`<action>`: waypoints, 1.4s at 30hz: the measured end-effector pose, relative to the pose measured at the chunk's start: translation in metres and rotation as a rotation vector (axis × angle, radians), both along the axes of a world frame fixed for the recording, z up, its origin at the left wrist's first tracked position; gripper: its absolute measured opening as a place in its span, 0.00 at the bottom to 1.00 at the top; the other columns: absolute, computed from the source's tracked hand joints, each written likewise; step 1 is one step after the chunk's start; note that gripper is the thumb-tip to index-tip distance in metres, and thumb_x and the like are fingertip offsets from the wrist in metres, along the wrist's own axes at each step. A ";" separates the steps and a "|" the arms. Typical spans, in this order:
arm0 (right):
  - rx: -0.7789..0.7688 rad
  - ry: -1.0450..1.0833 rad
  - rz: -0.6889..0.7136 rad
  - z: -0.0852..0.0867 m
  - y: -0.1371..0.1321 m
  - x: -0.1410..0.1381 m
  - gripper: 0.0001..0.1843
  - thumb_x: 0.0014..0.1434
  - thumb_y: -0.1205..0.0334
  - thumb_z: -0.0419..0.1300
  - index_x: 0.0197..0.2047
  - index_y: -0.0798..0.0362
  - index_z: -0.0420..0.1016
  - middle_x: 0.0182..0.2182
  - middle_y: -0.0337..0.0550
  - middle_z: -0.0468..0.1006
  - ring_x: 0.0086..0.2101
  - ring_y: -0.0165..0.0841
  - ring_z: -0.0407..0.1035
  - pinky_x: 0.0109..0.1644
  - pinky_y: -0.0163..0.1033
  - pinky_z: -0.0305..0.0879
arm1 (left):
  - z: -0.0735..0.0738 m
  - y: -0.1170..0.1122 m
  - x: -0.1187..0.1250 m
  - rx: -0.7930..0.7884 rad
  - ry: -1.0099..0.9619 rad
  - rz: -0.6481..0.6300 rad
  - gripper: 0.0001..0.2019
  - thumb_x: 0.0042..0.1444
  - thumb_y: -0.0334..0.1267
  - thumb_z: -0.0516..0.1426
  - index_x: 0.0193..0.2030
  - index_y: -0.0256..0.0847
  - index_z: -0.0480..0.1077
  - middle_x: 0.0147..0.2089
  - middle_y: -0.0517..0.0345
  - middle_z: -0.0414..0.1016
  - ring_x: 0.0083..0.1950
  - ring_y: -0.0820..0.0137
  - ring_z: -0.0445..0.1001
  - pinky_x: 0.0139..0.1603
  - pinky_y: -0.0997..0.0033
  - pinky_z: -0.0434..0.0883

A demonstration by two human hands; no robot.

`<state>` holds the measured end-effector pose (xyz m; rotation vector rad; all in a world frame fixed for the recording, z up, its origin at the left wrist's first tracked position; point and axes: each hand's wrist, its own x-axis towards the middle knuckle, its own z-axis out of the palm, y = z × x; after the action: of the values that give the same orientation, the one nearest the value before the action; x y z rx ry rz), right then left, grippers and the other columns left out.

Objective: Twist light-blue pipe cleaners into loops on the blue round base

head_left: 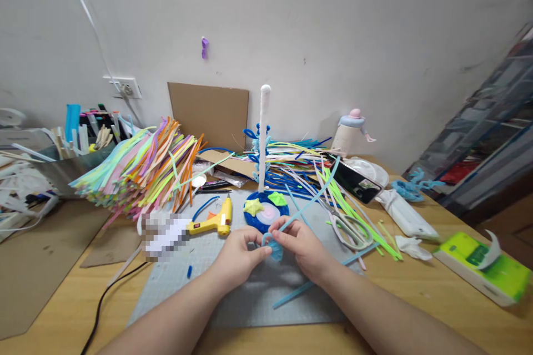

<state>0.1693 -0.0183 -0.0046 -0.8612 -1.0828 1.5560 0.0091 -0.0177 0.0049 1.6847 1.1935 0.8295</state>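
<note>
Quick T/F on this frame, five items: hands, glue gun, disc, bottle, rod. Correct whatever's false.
1. The left hand and right hand both hold light-blue pipe cleaner. True.
2. The glue gun has a blue body. False: the glue gun is yellow.
3. The dark-blue disc bears a yellow star and a green star. True.
4. The pink-topped bottle lies on its side. False: the bottle stands upright.
5. The white rod lies flat. False: the rod is upright.

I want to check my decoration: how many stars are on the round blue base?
2: a yellow star at the left of the blue base and a green star at its back right. More might be hidden.
</note>
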 end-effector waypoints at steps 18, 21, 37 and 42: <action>-0.043 0.039 -0.020 -0.006 0.008 0.004 0.14 0.47 0.53 0.64 0.31 0.56 0.71 0.24 0.38 0.73 0.24 0.27 0.67 0.28 0.33 0.66 | -0.001 0.007 0.000 -0.155 -0.155 0.095 0.16 0.42 0.49 0.60 0.23 0.36 0.68 0.24 0.60 0.71 0.26 0.73 0.65 0.30 0.75 0.61; 0.010 -0.042 -0.022 -0.004 0.007 0.003 0.15 0.44 0.55 0.66 0.32 0.54 0.72 0.25 0.37 0.73 0.24 0.27 0.67 0.27 0.32 0.65 | 0.000 0.006 0.001 -0.178 -0.148 0.079 0.16 0.41 0.50 0.60 0.22 0.36 0.68 0.23 0.60 0.70 0.25 0.74 0.65 0.28 0.75 0.60; 0.137 -0.172 -0.104 -0.003 0.003 0.000 0.11 0.45 0.58 0.66 0.25 0.55 0.70 0.23 0.37 0.73 0.25 0.27 0.66 0.31 0.34 0.61 | -0.006 0.002 0.005 0.104 0.038 0.028 0.09 0.47 0.42 0.58 0.26 0.38 0.72 0.28 0.57 0.74 0.33 0.68 0.69 0.36 0.72 0.64; 0.149 -0.156 -0.105 -0.001 0.001 0.000 0.11 0.43 0.57 0.67 0.25 0.55 0.71 0.23 0.37 0.73 0.26 0.28 0.66 0.32 0.34 0.61 | -0.009 0.002 0.005 -0.004 -0.112 0.066 0.09 0.45 0.42 0.59 0.27 0.37 0.73 0.29 0.57 0.74 0.33 0.68 0.70 0.37 0.72 0.65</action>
<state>0.1691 -0.0168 -0.0053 -0.9334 -1.2290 1.3215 0.0146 -0.0153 -0.0037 1.5818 1.1781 0.9492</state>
